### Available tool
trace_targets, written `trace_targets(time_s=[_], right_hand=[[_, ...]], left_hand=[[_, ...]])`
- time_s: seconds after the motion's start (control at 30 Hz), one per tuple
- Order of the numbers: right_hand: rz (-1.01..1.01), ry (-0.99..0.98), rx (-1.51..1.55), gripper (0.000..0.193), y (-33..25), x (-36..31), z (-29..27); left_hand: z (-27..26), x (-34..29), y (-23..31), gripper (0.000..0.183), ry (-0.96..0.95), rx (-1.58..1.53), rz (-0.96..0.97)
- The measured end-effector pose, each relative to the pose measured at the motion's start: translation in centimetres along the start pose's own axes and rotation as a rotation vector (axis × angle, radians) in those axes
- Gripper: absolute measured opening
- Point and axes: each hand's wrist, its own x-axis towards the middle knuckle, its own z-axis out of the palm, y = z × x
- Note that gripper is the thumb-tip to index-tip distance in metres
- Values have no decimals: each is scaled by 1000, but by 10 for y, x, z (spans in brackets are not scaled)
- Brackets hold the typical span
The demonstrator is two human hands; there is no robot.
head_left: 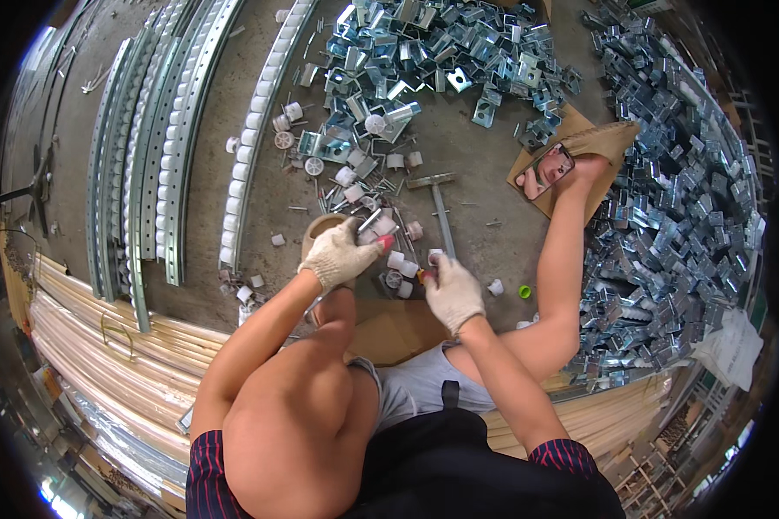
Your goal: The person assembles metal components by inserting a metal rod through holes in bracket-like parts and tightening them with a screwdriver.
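My left hand [333, 258], in a cream work glove with a red patch at a fingertip, is closed on a thin silver metal pin [370, 220] that sticks out past its fingers. My right hand [454, 294], gloved likewise, is curled beside a heap of white plastic rollers [397, 259]. A small red and yellow bit shows at its fingertips; what it belongs to is hidden. Loose pins and white wheels [313, 166] lie around my left hand. Beyond my right hand rests a hammer [442, 216] on the floor, its head pointing away from me.
Zinc-coloured metal brackets [485, 112] are heaped at the far side, with a larger pile [658, 208] on the right. Roller tracks [166, 156] lie on the left, above wrapped tubes [121, 333]. A phone [545, 170] leans on cardboard by my right foot. A green ring [524, 291] lies nearby.
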Motion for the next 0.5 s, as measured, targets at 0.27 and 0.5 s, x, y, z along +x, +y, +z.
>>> trace_targets(time_s=[0.27, 0.5], right_hand=[[-7, 19, -121, 70, -3, -2, 52], [66, 61, 477, 52, 12, -31, 36]], left_hand=[[21, 11, -14, 70, 136, 70, 98], [3, -9, 9, 80, 62, 31, -28]])
